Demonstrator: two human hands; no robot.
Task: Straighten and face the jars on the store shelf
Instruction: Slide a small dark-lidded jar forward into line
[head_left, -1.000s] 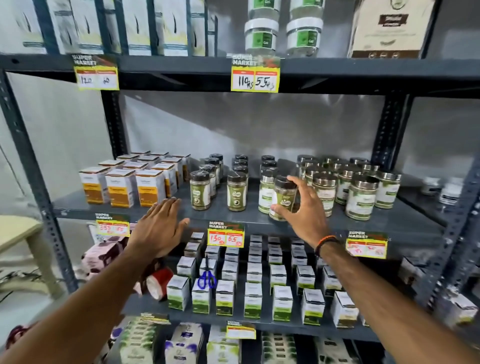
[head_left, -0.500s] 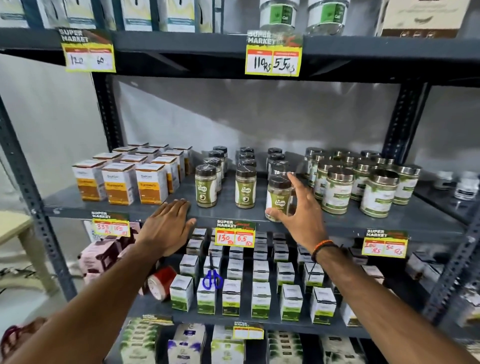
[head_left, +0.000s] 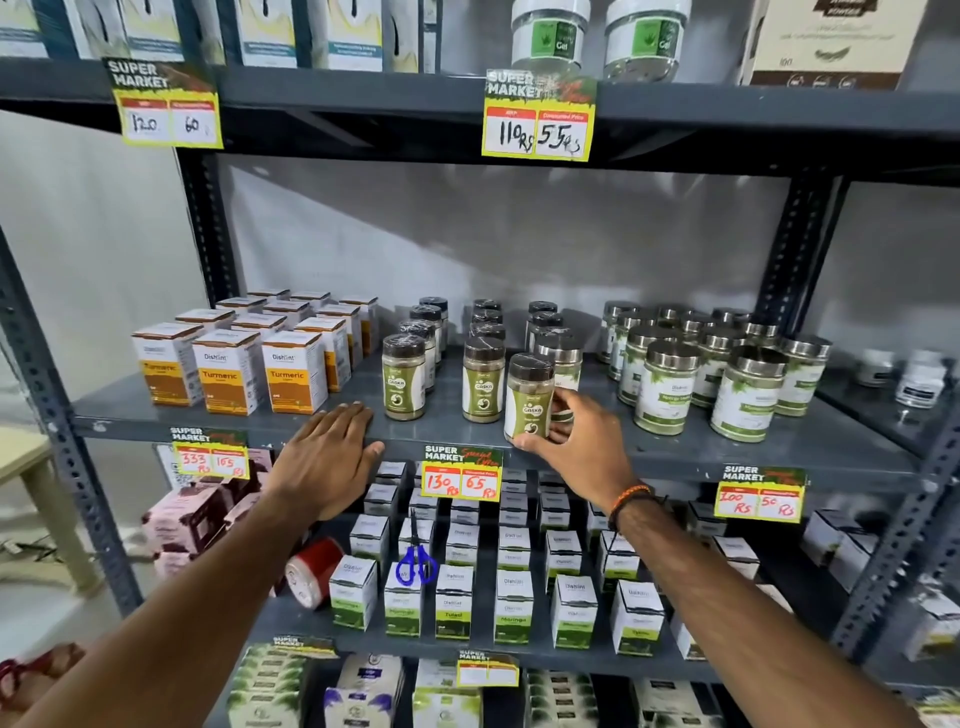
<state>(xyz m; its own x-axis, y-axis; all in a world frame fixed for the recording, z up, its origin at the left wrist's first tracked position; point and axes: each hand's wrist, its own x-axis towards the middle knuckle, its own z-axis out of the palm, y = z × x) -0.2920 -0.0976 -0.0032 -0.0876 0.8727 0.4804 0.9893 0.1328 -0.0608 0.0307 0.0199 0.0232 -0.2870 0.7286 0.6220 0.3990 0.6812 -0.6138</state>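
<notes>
Third dark-lid jar (head_left: 529, 396) is gripped by the right hand (head_left: 576, 447) at the front lip of the middle shelf (head_left: 675, 457), at about 3 o'clock from the two front jars (head_left: 404, 375) already faced; its long axis is held nearly vertical, top tipped slightly toward 1 o'clock, label turned outward. Left hand (head_left: 327, 457) is laid flat and unclenched on the shelf edge at 9 o'clock, nothing grasped. Two columns are judged done, the third is being set, and the steel-lid jars (head_left: 743, 395) at 3 o'clock (looser cluster) are judged still to be straightened.
</notes>
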